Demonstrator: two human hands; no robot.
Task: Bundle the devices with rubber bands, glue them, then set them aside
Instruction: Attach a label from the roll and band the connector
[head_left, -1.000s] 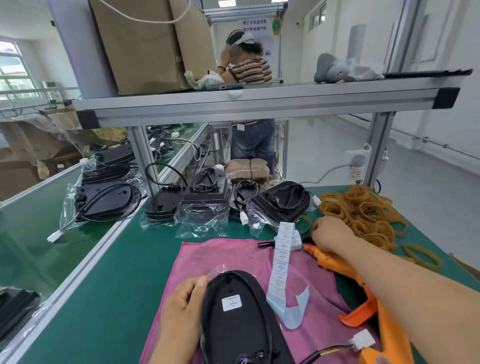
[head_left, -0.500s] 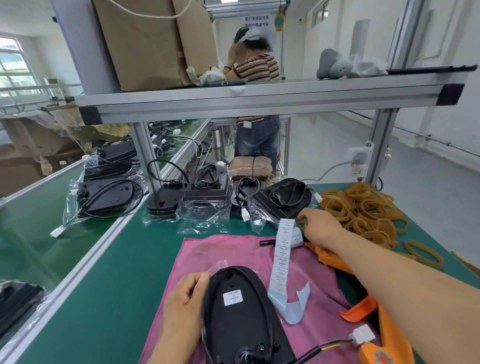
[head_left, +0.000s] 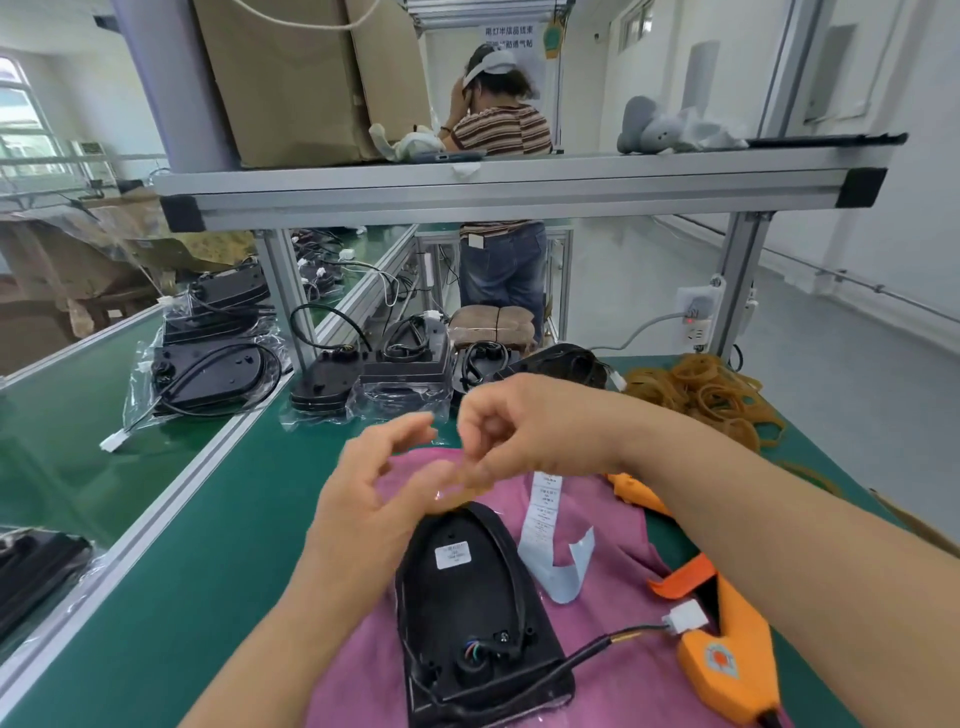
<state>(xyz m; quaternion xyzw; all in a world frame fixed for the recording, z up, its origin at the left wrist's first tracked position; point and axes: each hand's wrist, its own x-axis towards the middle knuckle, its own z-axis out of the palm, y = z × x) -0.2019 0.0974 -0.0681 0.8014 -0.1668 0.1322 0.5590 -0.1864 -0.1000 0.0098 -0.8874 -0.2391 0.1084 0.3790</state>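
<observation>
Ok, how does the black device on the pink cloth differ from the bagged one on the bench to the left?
The near device, on the pink cloth, shows a white label; the bagged device shows none. The near device's cable trails right to a connector beside the glue gun; the bagged device's cable loops over its body. Both are black, flat, rounded shells lying flat.

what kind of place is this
Most likely a factory assembly or packing line: green workbenches with aluminium framing, rows of identical bagged black devices, a pile of rubber bands and an orange glue gun.
</observation>
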